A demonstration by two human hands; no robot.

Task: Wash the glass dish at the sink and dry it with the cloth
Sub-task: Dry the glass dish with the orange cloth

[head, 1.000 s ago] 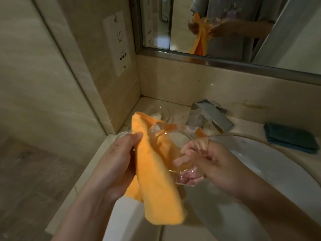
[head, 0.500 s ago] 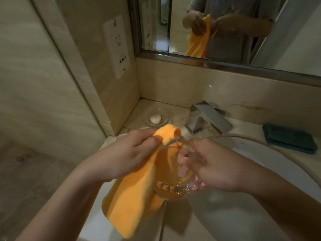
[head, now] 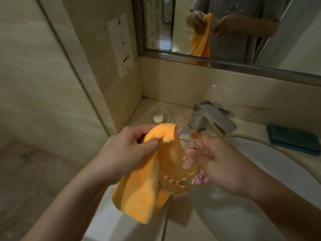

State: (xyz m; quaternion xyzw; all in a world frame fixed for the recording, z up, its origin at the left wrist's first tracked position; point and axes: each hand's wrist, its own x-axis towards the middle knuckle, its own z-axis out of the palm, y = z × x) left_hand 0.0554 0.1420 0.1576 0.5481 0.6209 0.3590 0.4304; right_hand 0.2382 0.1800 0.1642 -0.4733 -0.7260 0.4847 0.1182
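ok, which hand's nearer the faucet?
Right. The right hand holds the glass dish just in front of and below the faucet; the left hand, pinching the orange cloth, sits further left.

I see: cloth point(head: 139, 188) plain orange, 7 o'clock | glass dish point(head: 175, 171) clear, orange-tinted | folded towel point(head: 293, 140) dark teal, 3 o'clock | faucet point(head: 211, 119) chrome | sink point(head: 260, 171) white

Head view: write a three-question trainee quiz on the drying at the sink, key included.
1. True or false: the left hand grips the orange cloth.
2. Which hand holds the glass dish: A left, B right, C neither?
3. What lies on the counter to the right of the tap?

Key: 1 true. 2 B, the right hand. 3 a folded dark cloth.
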